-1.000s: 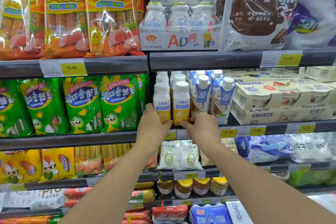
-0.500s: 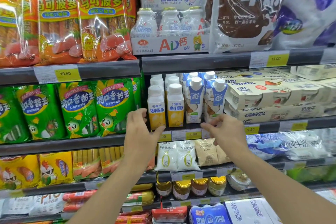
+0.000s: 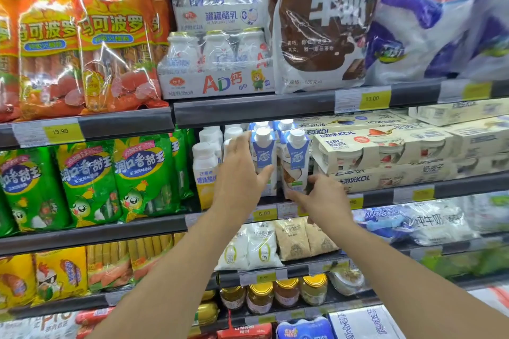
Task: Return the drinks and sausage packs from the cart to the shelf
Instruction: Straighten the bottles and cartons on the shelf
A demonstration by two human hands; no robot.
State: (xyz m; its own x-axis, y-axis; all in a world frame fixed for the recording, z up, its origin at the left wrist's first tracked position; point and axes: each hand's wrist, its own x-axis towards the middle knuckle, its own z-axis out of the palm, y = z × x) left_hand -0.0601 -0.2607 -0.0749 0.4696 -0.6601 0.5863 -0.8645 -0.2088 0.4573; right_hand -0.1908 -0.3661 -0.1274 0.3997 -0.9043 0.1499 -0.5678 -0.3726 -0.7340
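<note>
Two blue-and-white drink cartons stand at the front of the middle shelf (image 3: pixel 468 186). My left hand (image 3: pixel 239 173) is open with fingers spread, its palm against the left side of the left carton (image 3: pixel 264 146) and its thumb across the front. It hides one of the white-and-yellow drink bottles; another bottle (image 3: pixel 205 173) shows just left of it. My right hand (image 3: pixel 323 198) is at the base of the right carton (image 3: pixel 296 157), thumb under its front corner and fingers curled around its right side. Green sausage packs (image 3: pixel 143 173) stand to the left.
Orange sausage packs (image 3: pixel 115 44) and AD milk bottle packs (image 3: pixel 217 71) fill the shelf above. Cream yogurt multipacks (image 3: pixel 385 151) sit tight against the right carton. Milk pouches (image 3: pixel 261 245) and jars (image 3: pixel 260 297) occupy the lower shelves. No cart is in view.
Both hands have left the yellow bottles and moved up and right to the blue cartons. The left hand now lies against the left carton and the right hand has closed around the right carton's base.
</note>
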